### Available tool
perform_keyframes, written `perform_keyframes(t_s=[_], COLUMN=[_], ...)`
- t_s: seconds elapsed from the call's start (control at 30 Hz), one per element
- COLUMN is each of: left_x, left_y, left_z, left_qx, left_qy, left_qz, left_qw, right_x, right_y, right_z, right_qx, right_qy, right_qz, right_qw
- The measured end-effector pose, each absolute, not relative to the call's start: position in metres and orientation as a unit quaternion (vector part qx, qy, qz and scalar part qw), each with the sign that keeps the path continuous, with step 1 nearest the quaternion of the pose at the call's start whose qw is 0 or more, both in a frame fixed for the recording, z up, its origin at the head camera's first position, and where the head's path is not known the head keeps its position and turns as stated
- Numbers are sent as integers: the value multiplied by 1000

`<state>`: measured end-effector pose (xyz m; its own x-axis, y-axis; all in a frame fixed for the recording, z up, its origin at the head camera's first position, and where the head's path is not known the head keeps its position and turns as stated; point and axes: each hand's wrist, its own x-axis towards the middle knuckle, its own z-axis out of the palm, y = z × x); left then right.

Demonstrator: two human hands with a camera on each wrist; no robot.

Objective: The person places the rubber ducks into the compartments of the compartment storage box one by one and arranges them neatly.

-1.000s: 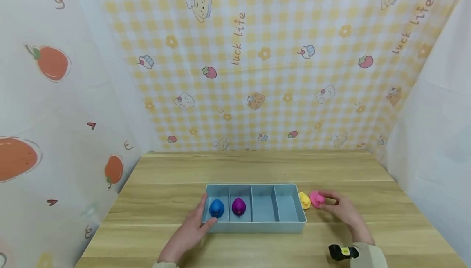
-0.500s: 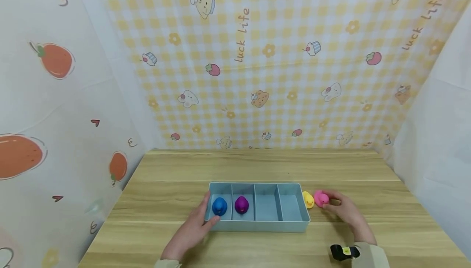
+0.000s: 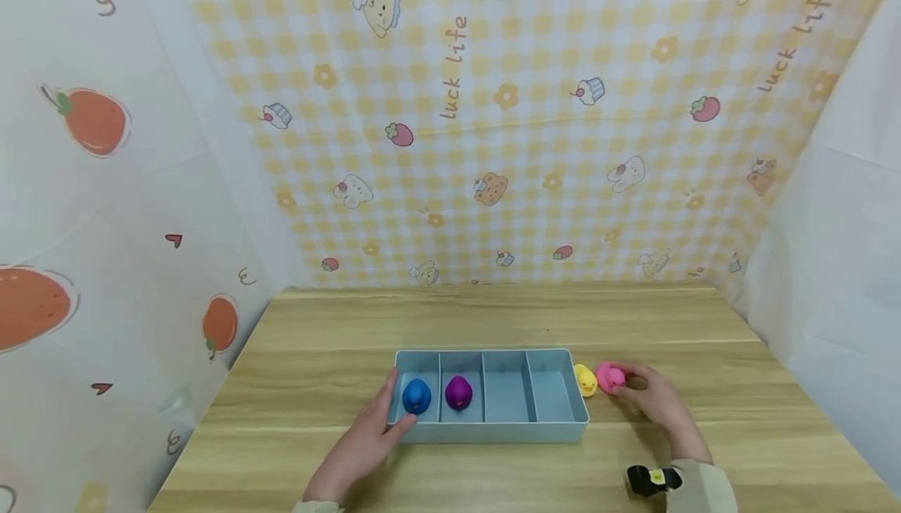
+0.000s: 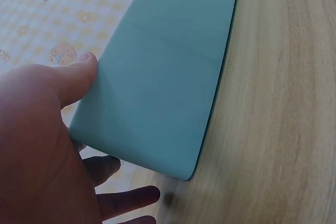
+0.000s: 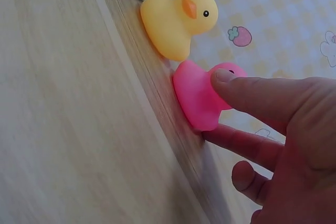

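By the fingers of the right hand (image 3: 659, 399), a rounded, pink, rubbery toy duck (image 3: 608, 378) is being pinched on the wood-grained bench (image 3: 493, 482), beside a yellow duck (image 3: 586, 381). Grasping seems underway; a steady lift is apparently being called for. A grey-blue, four-compartment box (image 3: 493, 433), holding a blue duck (image 3: 417, 396) and a purple duck (image 3: 459, 392), is being touched by the left hand's (image 3: 360, 436) spread fingers.

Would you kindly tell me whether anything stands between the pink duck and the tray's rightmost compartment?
Yes: the yellow duck sits between the pink duck and the tray, and the tray's right end wall rises beyond it.
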<state>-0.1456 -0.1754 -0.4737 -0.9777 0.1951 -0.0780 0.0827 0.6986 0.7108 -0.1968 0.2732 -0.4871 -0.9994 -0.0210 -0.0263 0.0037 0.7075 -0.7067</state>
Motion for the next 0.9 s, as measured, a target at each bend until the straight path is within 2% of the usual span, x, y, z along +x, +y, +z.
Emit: perform_keyframes(t_s=[0.33, 0.9], left_x=[-146, -146], left_y=[-176, -177], left_z=[-478, -479], left_qx=[84, 82], left_qy=[918, 917], left_qz=[382, 384], left_qw=[65, 71], right_x=[-197, -192], right_y=[277, 269], right_z=[-489, -464], right_qx=[16, 28], right_qy=[921, 899], right_qz=[-389, -437], right_qw=[27, -18])
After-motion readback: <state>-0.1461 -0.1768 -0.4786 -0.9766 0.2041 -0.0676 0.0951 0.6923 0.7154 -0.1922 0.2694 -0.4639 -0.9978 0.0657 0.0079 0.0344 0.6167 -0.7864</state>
